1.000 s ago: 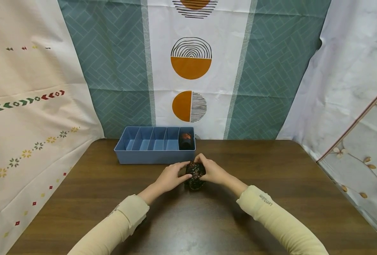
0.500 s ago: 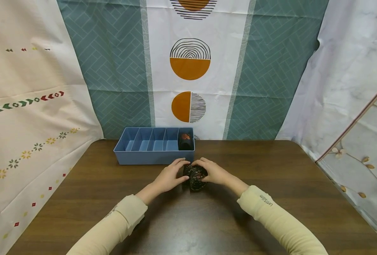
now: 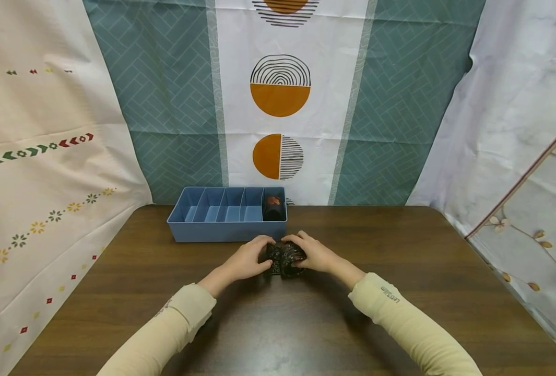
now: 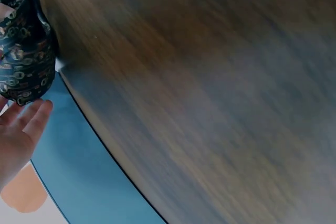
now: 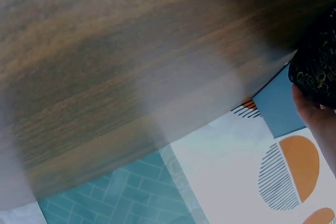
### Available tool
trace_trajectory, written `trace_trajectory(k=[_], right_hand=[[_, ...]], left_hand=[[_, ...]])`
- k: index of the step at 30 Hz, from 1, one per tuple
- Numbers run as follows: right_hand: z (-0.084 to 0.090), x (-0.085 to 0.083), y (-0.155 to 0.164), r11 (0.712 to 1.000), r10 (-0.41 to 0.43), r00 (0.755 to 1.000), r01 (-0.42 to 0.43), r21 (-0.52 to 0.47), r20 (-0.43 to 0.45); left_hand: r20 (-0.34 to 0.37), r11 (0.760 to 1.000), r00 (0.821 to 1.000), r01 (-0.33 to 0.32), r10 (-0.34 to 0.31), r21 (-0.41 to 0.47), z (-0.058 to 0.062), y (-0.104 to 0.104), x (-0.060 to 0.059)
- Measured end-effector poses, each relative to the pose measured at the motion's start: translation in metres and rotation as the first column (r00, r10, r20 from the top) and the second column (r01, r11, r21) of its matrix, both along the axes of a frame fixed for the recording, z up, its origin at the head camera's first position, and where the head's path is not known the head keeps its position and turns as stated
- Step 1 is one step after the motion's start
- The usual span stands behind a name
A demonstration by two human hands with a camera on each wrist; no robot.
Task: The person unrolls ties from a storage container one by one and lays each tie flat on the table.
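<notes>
On brown table (image 3: 400, 271), both hands' fingers (image 3: 263, 243) seemingly grasp the dark patterned bundle (image 3: 283, 258) between them.

— What sort of place is shown?

— A staged recording corner is suggested rather than a lived-in room. A dark wooden table (image 3: 400, 261) is enclosed on three sides by hung printed cloths.

— Which cloths are seen?

— Beyond the hands, a teal herringbone curtain (image 3: 174, 104) with orange half-circles is hung; to the left, a cream cloth with small flowers (image 3: 47, 172); to the right, a marbled sheet (image 3: 517, 104). Just beyond the hands, a blue divided tray (image 3: 226, 230) is set on the table.
</notes>
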State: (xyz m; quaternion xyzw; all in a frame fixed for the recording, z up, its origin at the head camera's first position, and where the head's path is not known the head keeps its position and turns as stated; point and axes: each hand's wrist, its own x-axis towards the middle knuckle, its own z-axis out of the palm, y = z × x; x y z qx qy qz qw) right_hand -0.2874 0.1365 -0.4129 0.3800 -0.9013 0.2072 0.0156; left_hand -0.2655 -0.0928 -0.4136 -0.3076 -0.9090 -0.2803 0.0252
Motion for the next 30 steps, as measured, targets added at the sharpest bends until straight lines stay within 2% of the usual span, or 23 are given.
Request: trace_trajectory(k=[5,9,15,20,22,25,28,30], right_hand=[[0.000,-0.001,-0.001,0.999,-0.036,0.999,0.036,-0.001,-0.020],[0.002,-0.001,-0.003,1.000,-0.018,0.998,0.019,0.011,-0.056],[0.003,-0.002,-0.006,1.000,-0.005,0.999,0.007,0.028,-0.046],[0.002,-0.003,-0.006,0.997,-0.007,1.000,0.008,0.076,-0.018],[0.002,-0.003,-0.006,0.995,-0.002,1.000,0.003,0.104,-0.011],[0.004,-0.003,-0.007,0.991,0.008,1.000,-0.005,0.134,-0.023],[0.006,-0.003,-0.008,0.988,0.032,0.995,-0.017,0.156,-0.093],[0.007,-0.003,-0.009,0.984,0.049,0.988,-0.022,0.179,-0.147]], left_hand=[[-0.010,0.999,0.999,-0.045,0.045,-0.008,-0.001,-0.001,-0.003],[-0.026,0.995,0.995,-0.092,0.091,-0.034,-0.005,0.000,-0.006],[-0.069,0.985,0.991,-0.120,0.112,-0.123,-0.011,-0.001,-0.008],[-0.132,0.964,0.985,-0.139,0.111,-0.225,-0.015,0.000,-0.007],[-0.151,0.958,0.984,-0.134,0.097,-0.254,-0.015,0.001,-0.007],[-0.146,0.962,0.988,-0.094,0.057,-0.256,-0.015,0.005,-0.007],[-0.080,0.970,0.997,-0.016,-0.004,-0.243,-0.014,0.007,-0.008],[-0.026,0.967,0.999,0.030,-0.037,-0.254,-0.014,0.007,-0.009]])
